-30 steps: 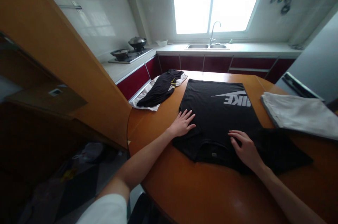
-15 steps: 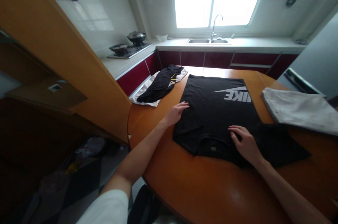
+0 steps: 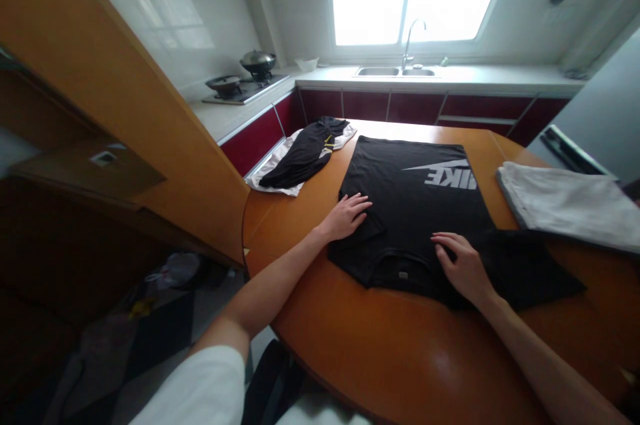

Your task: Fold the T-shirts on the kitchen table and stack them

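A black T-shirt with a pale logo lies on the wooden table, its collar toward me. The sleeve at the left is folded in over the body, while the right part of the shirt spreads out to the side. My left hand rests on the shirt's left edge by the folded sleeve, fingers spread and open. Over the right of the collar, my right hand lies on the cloth with its fingers loosely curved and the thumb apart; it grips nothing that I can see.
At the table's far left lies a pile of black and white clothes. Folded pale cloth sits on the right side. Beyond are a counter with a sink, a stove with two pans, and a door panel at the left.
My left hand has slid a little to the right onto the folded sleeve, and its fingers have spread. My right hand has barely moved. The view has shifted slightly.
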The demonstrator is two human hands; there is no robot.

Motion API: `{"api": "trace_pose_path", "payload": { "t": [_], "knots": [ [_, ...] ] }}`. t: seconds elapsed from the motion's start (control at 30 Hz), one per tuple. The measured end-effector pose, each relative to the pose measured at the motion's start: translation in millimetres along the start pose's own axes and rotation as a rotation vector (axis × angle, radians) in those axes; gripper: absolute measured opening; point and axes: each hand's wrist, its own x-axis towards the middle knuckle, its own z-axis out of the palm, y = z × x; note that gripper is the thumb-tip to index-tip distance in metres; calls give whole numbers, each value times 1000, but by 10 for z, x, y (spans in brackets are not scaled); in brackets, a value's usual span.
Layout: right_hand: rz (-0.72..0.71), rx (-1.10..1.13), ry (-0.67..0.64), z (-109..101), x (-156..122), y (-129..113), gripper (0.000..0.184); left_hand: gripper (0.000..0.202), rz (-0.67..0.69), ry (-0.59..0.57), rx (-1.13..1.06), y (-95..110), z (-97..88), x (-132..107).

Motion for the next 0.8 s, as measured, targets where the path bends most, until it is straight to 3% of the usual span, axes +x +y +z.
{"api": "trace_pose_path", "payload": {
  "t": [0.1, 0.2, 0.37, 0.47, 0.57, 0.67, 0.8],
  "knots": [
    [-77, 0, -37, -10, 32, -190, 24, 44, 15, -16, 1, -38, -5, -3],
    [-215, 16, -177, 61, 58, -492, 24, 49, -15, -77, 51, -43, 69, -2],
    [-423, 41, -389, 406, 121, -1066, 29, 50, -50, -60, 97, 3, 154, 8],
    [-512, 59, -485, 663, 153, -1328, 38, 47, -42, -30, 17, -2, 130, 22],
    [-539, 37, -587, 881, 129, -1458, 51, 42, -47, 76, -131, -103, 49, 53],
    [-519, 12, -655, 1009, 80, -1480, 57, 42, -128, 281, -219, -339, -102, 68],
    [-419, 17, -583, 1047, 107, -1457, 52, 45, -288, 474, -192, -740, -339, 16]
  ]
}}
